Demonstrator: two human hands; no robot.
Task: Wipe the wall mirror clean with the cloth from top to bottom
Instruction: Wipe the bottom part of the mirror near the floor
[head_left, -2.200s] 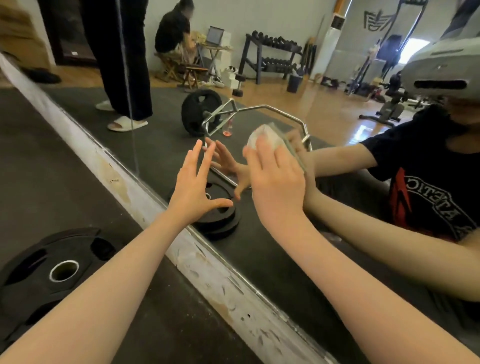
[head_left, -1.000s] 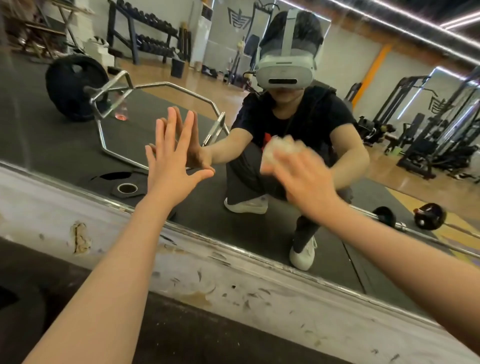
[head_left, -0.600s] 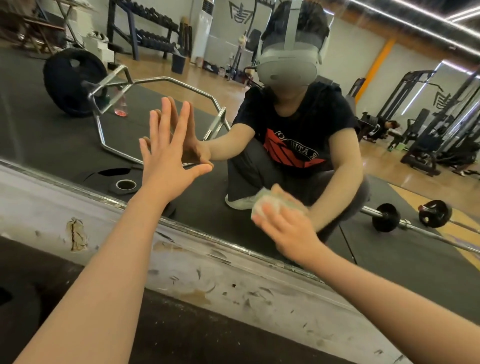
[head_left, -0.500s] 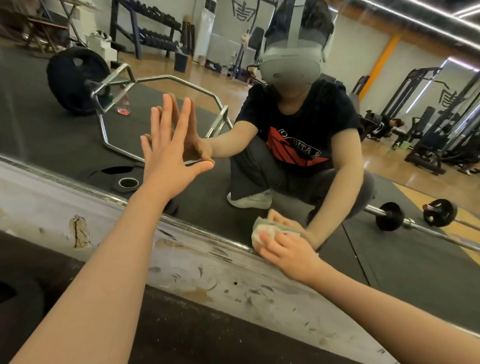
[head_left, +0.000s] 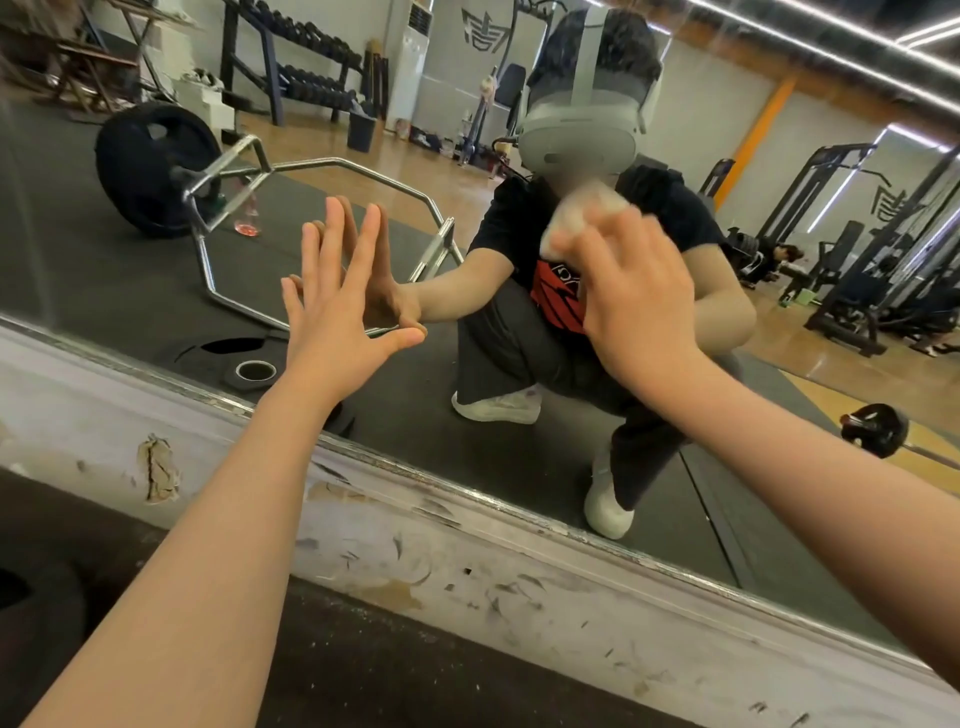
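My right hand (head_left: 631, 291) holds the cloth (head_left: 574, 221) and presses it flat on the mirror (head_left: 130, 270). My fingers cover most of the cloth, so only a pale bit pokes out above them, and it looks blurry. My left hand (head_left: 337, 306) is spread wide with straight fingers. It leans on the glass and holds nothing. I am low down by the floor, and the cloth sits up high in the part of the mirror I can see, well above the bottom edge. I think this is the start of a stroke going down, so the glass under my right hand is not wiped yet on this pass. I cannot tell how much of the mirror is clean, because I see no clear marks or wet streaks on it. The glass to the right and near the bottom edge probably needs the cloth too. The white wall strip (head_left: 467, 561) under the mirror is scratched and chipped, but that is not my job. A weight bar (head_left: 332, 169) shows in the mirror behind me.
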